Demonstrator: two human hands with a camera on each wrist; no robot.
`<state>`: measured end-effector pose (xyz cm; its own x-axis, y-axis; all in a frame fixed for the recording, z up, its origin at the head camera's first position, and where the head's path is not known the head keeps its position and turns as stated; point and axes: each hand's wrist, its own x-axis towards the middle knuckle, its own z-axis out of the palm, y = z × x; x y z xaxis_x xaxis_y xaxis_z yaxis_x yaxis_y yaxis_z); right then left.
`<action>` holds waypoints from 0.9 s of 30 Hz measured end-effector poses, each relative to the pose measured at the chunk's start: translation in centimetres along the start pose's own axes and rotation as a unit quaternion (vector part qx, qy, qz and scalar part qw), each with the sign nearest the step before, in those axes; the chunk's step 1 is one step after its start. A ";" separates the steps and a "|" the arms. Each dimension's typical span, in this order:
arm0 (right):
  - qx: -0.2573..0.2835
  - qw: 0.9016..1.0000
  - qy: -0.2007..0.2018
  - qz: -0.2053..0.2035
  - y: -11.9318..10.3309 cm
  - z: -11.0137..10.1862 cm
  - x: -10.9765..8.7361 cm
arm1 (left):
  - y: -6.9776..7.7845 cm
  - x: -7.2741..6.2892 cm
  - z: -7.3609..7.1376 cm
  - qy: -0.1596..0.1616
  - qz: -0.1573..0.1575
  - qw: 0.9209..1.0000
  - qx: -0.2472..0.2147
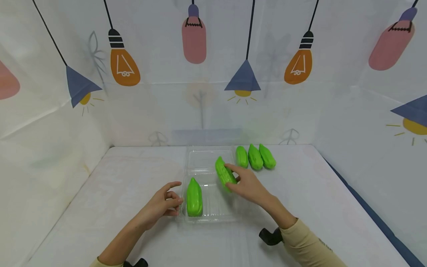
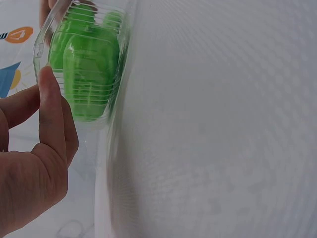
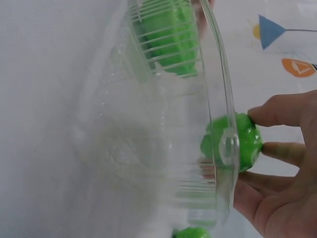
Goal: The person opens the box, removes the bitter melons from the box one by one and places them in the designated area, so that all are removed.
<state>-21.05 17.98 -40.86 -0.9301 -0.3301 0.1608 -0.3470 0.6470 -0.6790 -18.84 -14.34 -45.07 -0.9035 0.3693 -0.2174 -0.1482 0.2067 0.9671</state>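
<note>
The right hand, at three o'clock of the clear plastic tray, held a bright-green, long, glossy, vegetable-shaped piece between thumb and fingers, its pointed end tilted towards eleven o'clock, over the tray's one-o'clock part. The left hand was at the tray's nine-o'clock rim, its fingers bent there; whether they pinched the rim or merely touched it could not be told. The two hands were apart, on opposite sides of the tray. Inside, along the nine-o'clock wall, lay a second green piece, pointing to twelve. The tray's clear lid lay open at twelve o'clock, and three more green pieces stood in a row at two o'clock on the white table; beyond rose a lamp-printed white cloth. The step in hand looked like placing the held piece beside the first; the next move seemed to call for straightening it, lowering it past the rim and loosening the fingers, the left hand steadying the tray.
</note>
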 end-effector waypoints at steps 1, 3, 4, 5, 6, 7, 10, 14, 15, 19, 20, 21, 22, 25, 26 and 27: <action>0.003 1.000 0.001 0.001 0.1 -0.1 0.0 | 0.0 0.0 0.0 0.000 0.000 1.000 0.000; 0.006 1.000 0.003 0.000 0.2 -0.3 0.1 | 0.0 0.0 0.0 -0.001 0.000 1.000 -0.001; 0.006 1.000 0.005 0.000 0.3 -0.4 0.1 | 0.0 0.0 0.0 -0.001 0.000 1.000 -0.001; 0.006 1.000 0.006 0.001 0.3 -0.5 0.1 | 0.0 0.0 0.0 -0.001 0.000 1.000 -0.001; 0.007 1.000 0.009 0.000 0.4 -0.6 0.2 | 0.0 0.0 0.0 -0.002 0.000 1.000 -0.001; 0.008 1.000 0.013 -0.002 0.5 -0.7 0.2 | 0.0 0.0 0.0 -0.001 -0.001 1.000 -0.001; 0.005 1.000 0.025 -0.007 0.7 -1.1 0.3 | 0.0 0.0 0.0 0.000 -0.003 1.000 0.000; -0.001 0.999 0.038 -0.013 1.0 -1.4 0.5 | 0.1 0.0 0.0 0.001 -0.002 1.000 0.000; -0.003 0.999 0.041 -0.014 1.1 -1.5 0.5 | 0.0 0.0 0.0 0.002 -0.002 1.000 0.001; 0.004 0.999 0.049 -0.012 1.4 -1.8 0.5 | 0.0 0.0 0.0 0.000 0.001 1.000 0.001; 0.006 0.999 0.053 -0.009 1.5 -1.8 0.5 | 0.1 0.0 -0.1 0.000 0.001 1.000 0.001; 0.009 0.998 0.056 -0.009 1.5 -1.9 0.5 | 0.1 0.0 -0.1 0.000 0.002 1.000 0.001; 0.014 0.998 0.060 -0.008 1.6 -2.0 0.5 | 0.1 0.0 -0.1 0.000 0.002 1.000 0.000; 0.022 0.997 0.076 -0.002 1.8 -2.3 0.6 | 0.1 0.0 -0.1 0.000 -0.001 1.000 -0.001; 0.024 0.996 0.082 0.000 1.9 -2.4 0.6 | 0.1 0.0 -0.1 0.001 -0.002 1.000 -0.001; 0.024 0.996 0.087 0.003 2.1 -2.5 0.7 | 0.1 0.0 -0.1 0.001 -0.003 1.000 -0.001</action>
<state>-22.70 20.78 -40.38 -0.9403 -0.1998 0.2757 -0.3394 0.6132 -0.7133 -18.88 -14.37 -44.99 -0.9038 0.3654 -0.2228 -0.1544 0.2072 0.9660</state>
